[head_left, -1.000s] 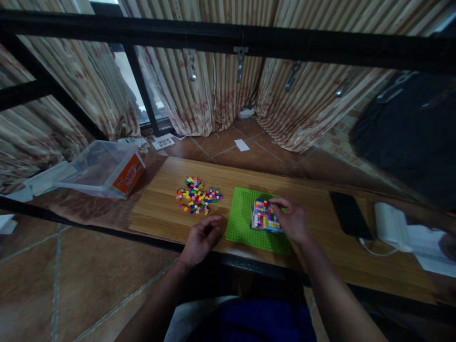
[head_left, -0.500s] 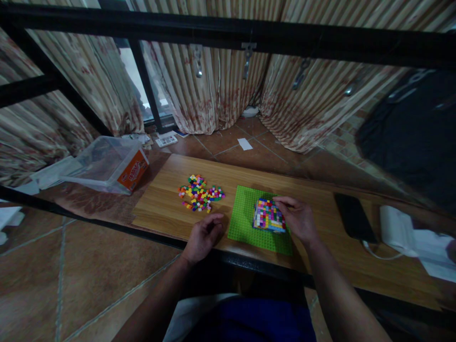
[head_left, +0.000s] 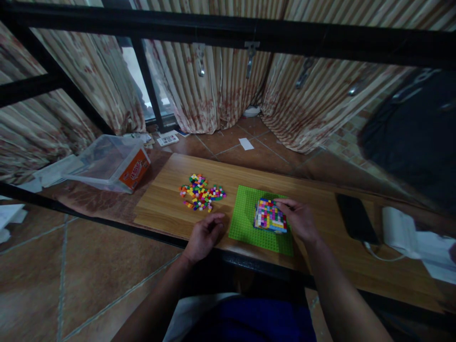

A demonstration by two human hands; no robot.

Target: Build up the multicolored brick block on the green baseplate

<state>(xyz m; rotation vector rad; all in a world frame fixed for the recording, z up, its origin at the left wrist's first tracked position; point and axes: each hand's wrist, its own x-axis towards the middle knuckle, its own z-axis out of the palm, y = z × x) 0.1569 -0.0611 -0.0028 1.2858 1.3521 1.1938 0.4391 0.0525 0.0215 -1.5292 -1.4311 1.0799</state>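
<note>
On a green studded baseplate (head_left: 242, 218) stands a box-shaped build of many-coloured toy bricks (head_left: 270, 216). My right hand (head_left: 299, 219) reaches in from the right, thumb and fingertips together at the far right corner of its top. Whether a small brick is between those fingertips cannot be made out. My left hand (head_left: 204, 236) lies at the table's near edge, left of the baseplate, with nothing in it and its fingers loosely apart. Just beyond it is a loose pile of small coloured bricks (head_left: 201, 192).
The wooden table (head_left: 164, 190) carries a black phone (head_left: 355, 217) with a white cable, and a white device (head_left: 399, 231) at the right. A clear plastic bin (head_left: 103, 164) with an orange label stands left. A dark metal bar (head_left: 228, 26) crosses above.
The view has shifted very slightly. Both hands keep nearly the same places, the right one still at the build's corner.
</note>
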